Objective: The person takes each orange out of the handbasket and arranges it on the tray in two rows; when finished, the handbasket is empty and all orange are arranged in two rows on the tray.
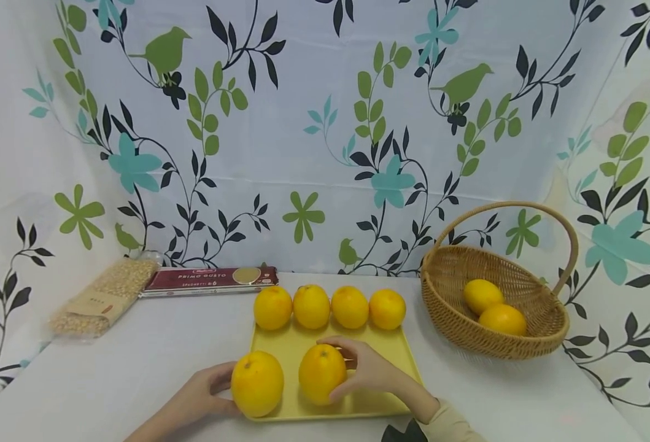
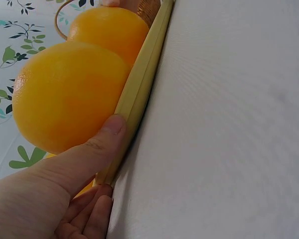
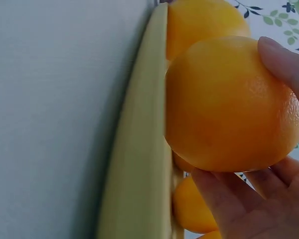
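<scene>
A yellow tray (image 1: 380, 402) lies on the table with four oranges along its far edge, among them the leftmost orange (image 1: 272, 307). A large orange (image 1: 257, 384) sits at its front left corner. Beside that fruit is my left hand (image 1: 208, 388); in the left wrist view its thumb (image 2: 102, 142) presses the tray's front wall while the other fingers bend round the corner. My right hand (image 1: 366, 371) grips another orange (image 1: 320, 374) over the tray's front, thumb on the near side and fingers behind. In the right wrist view this orange (image 3: 229, 107) is held from the side.
At the right stands a wicker basket (image 1: 441, 301) with a tall handle, holding two yellow-orange fruits (image 1: 502, 319). A spaghetti pack (image 1: 208, 280) and a bag of pale kernels (image 1: 106, 298) lie at the back left. Patterned cloth (image 1: 325, 153) hangs behind the table.
</scene>
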`<state>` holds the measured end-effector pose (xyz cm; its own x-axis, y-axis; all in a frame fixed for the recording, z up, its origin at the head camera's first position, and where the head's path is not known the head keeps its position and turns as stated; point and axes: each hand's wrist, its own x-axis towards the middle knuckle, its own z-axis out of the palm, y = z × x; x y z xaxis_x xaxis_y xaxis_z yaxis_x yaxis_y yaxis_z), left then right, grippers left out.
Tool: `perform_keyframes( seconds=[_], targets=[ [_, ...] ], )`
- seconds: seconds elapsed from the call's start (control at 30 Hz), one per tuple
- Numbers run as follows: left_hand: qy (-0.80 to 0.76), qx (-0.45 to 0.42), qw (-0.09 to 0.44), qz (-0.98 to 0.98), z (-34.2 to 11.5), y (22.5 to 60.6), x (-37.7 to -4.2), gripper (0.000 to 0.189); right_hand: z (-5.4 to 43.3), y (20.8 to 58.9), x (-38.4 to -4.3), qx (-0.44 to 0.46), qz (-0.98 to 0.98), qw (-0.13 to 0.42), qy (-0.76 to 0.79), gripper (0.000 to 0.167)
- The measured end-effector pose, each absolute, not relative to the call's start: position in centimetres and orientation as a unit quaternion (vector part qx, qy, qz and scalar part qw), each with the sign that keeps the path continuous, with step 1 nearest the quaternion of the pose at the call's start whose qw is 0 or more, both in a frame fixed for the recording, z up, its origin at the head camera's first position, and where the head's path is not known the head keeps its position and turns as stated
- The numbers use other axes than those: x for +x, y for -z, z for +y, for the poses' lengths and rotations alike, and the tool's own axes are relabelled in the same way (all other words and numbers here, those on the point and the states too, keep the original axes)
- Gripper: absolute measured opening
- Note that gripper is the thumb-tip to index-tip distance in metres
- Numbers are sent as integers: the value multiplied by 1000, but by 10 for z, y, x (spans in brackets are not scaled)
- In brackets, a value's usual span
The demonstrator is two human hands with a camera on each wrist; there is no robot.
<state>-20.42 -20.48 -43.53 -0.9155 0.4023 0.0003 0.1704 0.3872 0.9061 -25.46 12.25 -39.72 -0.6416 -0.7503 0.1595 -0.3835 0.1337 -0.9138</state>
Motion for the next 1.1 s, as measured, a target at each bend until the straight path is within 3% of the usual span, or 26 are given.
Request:
perform_keyframes(
  seconds=[0.27,0.53,1.1],
  targets=[
    [-516,165,102,835,-205,431,-205,76,119,408,-258,-388,707,189,560,78],
    [-531,161,123,823,-204,434,-204,72,118,416,-255,-369,659,264,600,77],
    [-530,163,116,824,-204,434,-203,72,118,414,-252,-381,664,256,590,81]
  ],
)
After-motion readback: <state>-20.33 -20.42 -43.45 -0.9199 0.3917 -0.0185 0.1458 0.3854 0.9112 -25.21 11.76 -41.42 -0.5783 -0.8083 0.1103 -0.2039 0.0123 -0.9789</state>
